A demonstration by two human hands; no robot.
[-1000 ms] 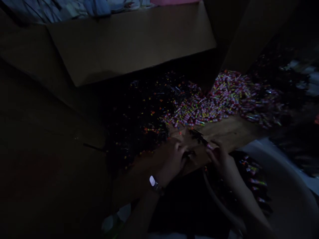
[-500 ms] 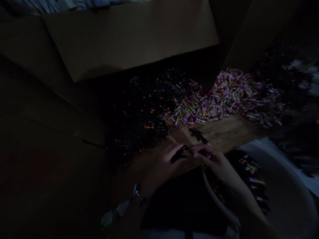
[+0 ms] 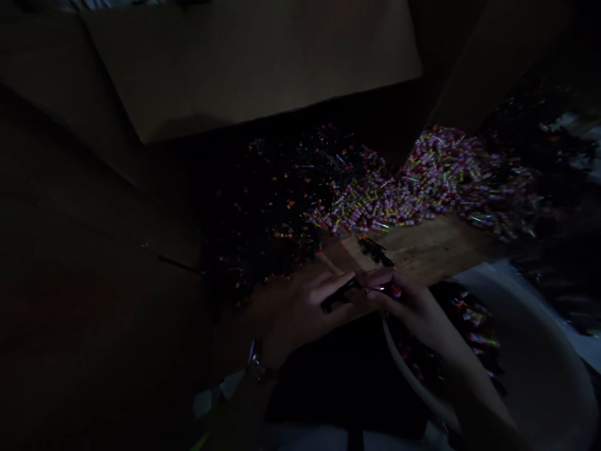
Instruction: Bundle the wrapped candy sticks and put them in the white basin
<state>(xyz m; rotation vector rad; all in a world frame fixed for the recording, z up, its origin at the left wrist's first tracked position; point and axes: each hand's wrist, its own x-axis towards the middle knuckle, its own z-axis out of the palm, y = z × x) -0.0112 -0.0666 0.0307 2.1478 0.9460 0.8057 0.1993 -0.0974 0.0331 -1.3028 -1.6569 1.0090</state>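
In the dim head view my left hand [image 3: 307, 310], with a watch [image 3: 255, 358] at the wrist, is closed around a black plastic piece [image 3: 339, 297] that looks like part of a toy gun. Just to its right, my right hand [image 3: 410, 304] pinches a small red-and-pink tube [image 3: 395, 290]. The tube's near end points at the black piece; whether they touch is too dark to tell. Beyond my fingers a black toy gun [image 3: 375, 252] lies on the wooden tabletop [image 3: 436, 241].
A heap of small pink-and-yellow tubes [image 3: 441, 166] covers the back right. Black parts with orange and yellow bits [image 3: 282, 200] lie at the back left. Cardboard [image 3: 282, 62] hangs over them. Below my right forearm stands a pale basin [image 3: 539, 376] holding several toys [image 3: 476, 319].
The view has shifted slightly. My hands stay close together; the right fingers have turned a little around the red tube, and the black piece sits slightly lower in my left hand.
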